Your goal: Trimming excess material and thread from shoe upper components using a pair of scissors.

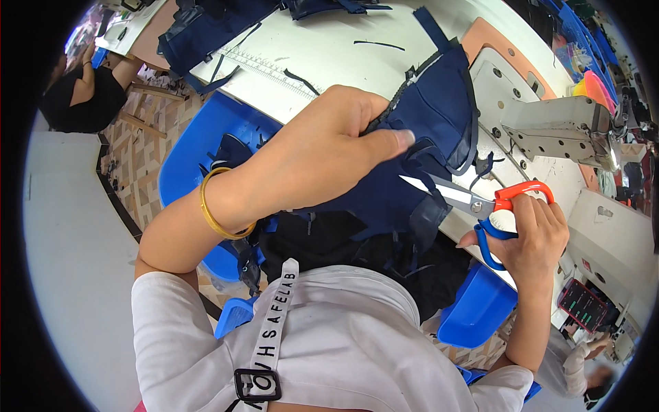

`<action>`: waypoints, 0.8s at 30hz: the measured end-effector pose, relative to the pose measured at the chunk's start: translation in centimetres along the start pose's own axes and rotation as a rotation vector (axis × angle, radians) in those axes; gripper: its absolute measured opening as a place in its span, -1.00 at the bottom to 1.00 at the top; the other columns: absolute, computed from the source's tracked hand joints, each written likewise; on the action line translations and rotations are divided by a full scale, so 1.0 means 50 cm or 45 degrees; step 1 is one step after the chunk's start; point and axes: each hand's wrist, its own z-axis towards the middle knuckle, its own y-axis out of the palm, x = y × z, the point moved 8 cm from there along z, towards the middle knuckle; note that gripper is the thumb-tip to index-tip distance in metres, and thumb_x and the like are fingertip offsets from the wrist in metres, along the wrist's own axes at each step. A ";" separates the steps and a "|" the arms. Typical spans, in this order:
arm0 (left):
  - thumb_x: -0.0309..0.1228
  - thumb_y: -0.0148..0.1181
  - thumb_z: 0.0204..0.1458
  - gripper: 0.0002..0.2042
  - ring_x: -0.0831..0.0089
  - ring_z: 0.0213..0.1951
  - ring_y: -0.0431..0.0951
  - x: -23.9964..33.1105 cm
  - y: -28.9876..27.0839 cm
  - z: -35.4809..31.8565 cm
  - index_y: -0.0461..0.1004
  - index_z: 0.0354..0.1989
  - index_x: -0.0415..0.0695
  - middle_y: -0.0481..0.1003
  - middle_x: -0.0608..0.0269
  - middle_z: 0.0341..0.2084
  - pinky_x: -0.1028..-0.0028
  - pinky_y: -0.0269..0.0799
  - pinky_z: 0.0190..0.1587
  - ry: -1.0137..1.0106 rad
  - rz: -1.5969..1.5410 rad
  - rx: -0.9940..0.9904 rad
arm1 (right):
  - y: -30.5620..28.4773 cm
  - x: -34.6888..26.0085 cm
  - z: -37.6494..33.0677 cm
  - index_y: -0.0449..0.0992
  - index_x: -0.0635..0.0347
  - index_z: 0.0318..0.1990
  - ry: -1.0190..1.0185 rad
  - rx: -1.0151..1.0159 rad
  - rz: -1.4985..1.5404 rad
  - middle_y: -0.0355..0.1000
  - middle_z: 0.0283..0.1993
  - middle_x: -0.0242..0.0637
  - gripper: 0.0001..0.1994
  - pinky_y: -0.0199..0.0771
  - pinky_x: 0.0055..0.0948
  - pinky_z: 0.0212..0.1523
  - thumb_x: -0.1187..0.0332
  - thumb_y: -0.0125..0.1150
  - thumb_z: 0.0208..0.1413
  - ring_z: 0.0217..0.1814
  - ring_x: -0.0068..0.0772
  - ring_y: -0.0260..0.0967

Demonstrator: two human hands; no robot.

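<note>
A dark navy fabric piece [432,113] with dark edging and loose strips hangs from my left hand [322,147], whose thumb and fingers pinch its edge. My right hand [532,237] grips a pair of scissors [473,202] with one red and one blue handle loop. The scissor blades are parted and point left, at a dark strip hanging from the lower edge of the fabric. More navy cloth drapes down over my lap, where folds hide its full shape.
A white sewing machine [556,127] stands at the right of the white table [322,41]. Farther back lie more navy pieces [213,31] and cut strips [302,81]. Blue bins [185,161] stand below on both sides. Other people [82,96] sit at far left and lower right.
</note>
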 end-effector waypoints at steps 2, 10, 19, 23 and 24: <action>-0.40 0.12 0.16 -0.80 0.84 -0.53 0.18 -0.011 -0.001 0.004 0.48 -0.42 -0.29 0.35 0.60 -0.59 0.72 0.10 -0.49 -0.012 -0.054 -0.003 | 0.001 0.002 -0.006 0.34 0.18 -0.52 0.010 -0.024 0.010 0.23 -0.67 -0.37 -0.38 0.18 -0.42 -0.56 -0.16 0.49 -0.49 -0.66 -0.33 0.26; -0.36 0.12 0.16 -0.79 0.84 -0.54 0.14 -0.023 -0.005 0.006 0.48 -0.46 -0.21 0.33 0.61 -0.59 0.71 0.06 -0.52 -0.033 -0.302 0.106 | 0.009 -0.001 -0.008 0.36 0.16 -0.52 0.186 0.037 0.066 0.18 -0.72 -0.39 -0.33 0.19 -0.44 -0.56 -0.19 0.52 -0.64 -0.68 -0.33 0.18; -0.39 0.08 0.18 -0.77 0.85 -0.52 0.12 -0.014 -0.005 0.001 0.39 -0.52 -0.19 0.28 0.62 -0.61 0.72 0.04 -0.50 0.010 -0.290 0.114 | 0.065 0.042 -0.063 0.40 0.19 -0.46 0.772 -0.057 0.890 0.29 -0.69 -0.46 -0.52 0.13 -0.66 -0.61 0.17 0.62 -0.41 -0.68 -0.74 0.14; -0.40 0.04 0.20 -0.76 0.82 -0.55 0.05 0.005 0.031 0.018 0.37 -0.52 -0.21 0.19 0.63 -0.63 0.66 -0.02 -0.53 0.113 -0.064 -0.009 | 0.036 0.000 0.002 0.36 0.24 -0.21 0.576 0.322 1.148 0.46 -0.36 -0.33 -0.54 0.21 -0.68 -0.53 0.44 0.54 -0.25 -0.56 -0.73 0.17; -0.40 0.02 0.21 -0.76 0.80 -0.55 0.04 0.010 0.043 0.021 0.36 -0.51 -0.22 0.17 0.63 -0.64 0.64 -0.02 -0.54 0.115 -0.043 -0.064 | 0.041 -0.019 0.024 0.34 0.24 -0.15 0.534 0.324 1.241 0.46 -0.33 -0.31 -0.51 0.25 -0.65 -0.51 0.47 0.52 -0.24 -0.53 -0.70 0.20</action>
